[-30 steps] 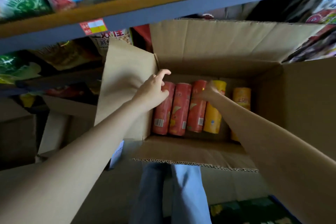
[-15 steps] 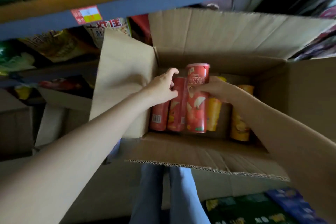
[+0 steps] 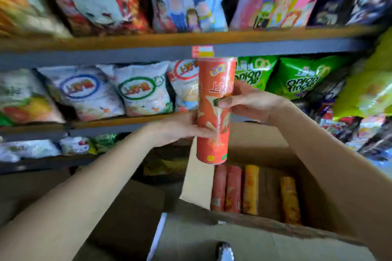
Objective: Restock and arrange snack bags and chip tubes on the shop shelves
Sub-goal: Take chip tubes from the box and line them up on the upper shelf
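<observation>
I hold a red chip tube [image 3: 214, 91] upright in front of the shelves, above the open cardboard box [image 3: 197, 178]. My right hand [image 3: 252, 101] grips its upper half from the right. My left hand [image 3: 178, 129] clasps its lower half from the left. Inside the box lie two more red tubes [image 3: 227, 188] and two orange-yellow tubes [image 3: 251, 188] side by side. White snack bags [image 3: 140, 89] and green onion-ring bags [image 3: 301, 78] stand on the middle shelf behind the tube.
Large colourful snack bags [image 3: 186, 0] fill the top shelf, whose grey front edge [image 3: 106, 55] carries a red-yellow price tag [image 3: 202, 51]. More bags crowd the right side [image 3: 364, 95] and a lower left shelf [image 3: 27, 150]. Another cardboard box [image 3: 127, 214] lies below left.
Both hands have lifted one red tube out of the box and up to the level of the middle shelf. My left hand moved from the box flap onto the tube. The view has tilted upward.
</observation>
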### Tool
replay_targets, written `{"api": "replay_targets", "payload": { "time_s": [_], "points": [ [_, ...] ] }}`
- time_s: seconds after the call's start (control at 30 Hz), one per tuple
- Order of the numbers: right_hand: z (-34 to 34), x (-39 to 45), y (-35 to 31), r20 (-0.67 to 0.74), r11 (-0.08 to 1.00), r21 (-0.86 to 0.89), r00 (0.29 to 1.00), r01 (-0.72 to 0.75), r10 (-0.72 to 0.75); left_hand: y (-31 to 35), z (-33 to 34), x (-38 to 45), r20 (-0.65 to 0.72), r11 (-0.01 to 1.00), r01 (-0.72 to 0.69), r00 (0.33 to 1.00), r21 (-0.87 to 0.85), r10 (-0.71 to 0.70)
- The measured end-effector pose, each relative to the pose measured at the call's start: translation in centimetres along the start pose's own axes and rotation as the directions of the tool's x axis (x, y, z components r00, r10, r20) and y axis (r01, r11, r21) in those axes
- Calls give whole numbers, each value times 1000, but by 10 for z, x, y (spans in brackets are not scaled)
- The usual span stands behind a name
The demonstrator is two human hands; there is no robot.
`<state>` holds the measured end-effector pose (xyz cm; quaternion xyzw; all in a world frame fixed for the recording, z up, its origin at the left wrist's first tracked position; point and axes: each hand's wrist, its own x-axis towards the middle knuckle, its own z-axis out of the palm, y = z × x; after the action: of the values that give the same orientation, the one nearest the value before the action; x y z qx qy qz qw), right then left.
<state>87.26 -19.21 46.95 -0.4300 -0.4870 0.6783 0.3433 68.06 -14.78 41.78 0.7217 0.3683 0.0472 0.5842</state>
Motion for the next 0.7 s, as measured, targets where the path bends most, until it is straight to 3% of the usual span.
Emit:
{"api": "replay_targets", "payload": {
  "time_s": [0.1,0.27,0.37,0.43,0.57,0.63,0.7],
  "points": [
    [80,17,-48,31,989,-91,993,116,-114,18,-42,-88,-164,995,-79,984,-66,67],
    [209,51,-112,108,952,-119,956,283,-271,35,-120,-225,-383,989,-145,915,-15,128],
    [262,74,-148,82,928,-122,935,352,-344,48,-167,-285,-547,977,-212,819,-12,171],
    [289,87,-171,76,918,-148,929,369,-361,53,-191,-313,-660,948,-316,721,-41,212],
    [340,107,-207,123,844,-356,916,401,-383,61,-230,-345,-828,877,-474,520,-76,209],
    [361,116,-223,141,751,-492,891,441,-431,65,-247,-356,-854,860,-503,481,-85,197],
    [377,124,-238,165,662,-582,866,472,-473,69,-259,-365,-851,852,-516,484,-88,205]
  ]
}}
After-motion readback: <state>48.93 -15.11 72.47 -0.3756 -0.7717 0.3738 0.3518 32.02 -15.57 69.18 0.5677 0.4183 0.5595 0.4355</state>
